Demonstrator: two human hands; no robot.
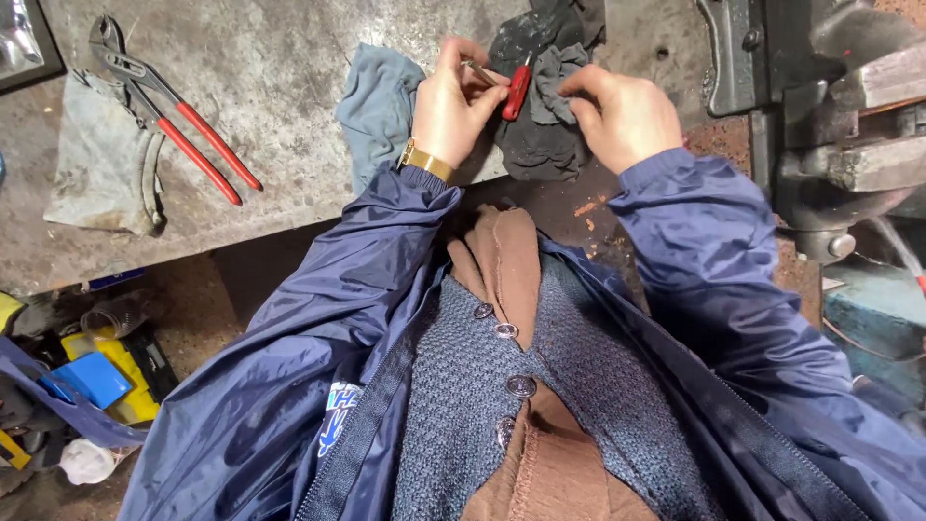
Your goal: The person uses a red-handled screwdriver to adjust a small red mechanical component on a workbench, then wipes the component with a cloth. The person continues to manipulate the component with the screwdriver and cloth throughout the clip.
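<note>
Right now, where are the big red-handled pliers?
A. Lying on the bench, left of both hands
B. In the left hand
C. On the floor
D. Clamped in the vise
A: the red-handled pliers lie on the bench, well apart from the left hand and right hand.

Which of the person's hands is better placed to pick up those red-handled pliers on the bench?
Probably the left hand: the red-handled pliers lie on its side of the bench, though it holds a small metal tool. The right hand is farther off.
</note>
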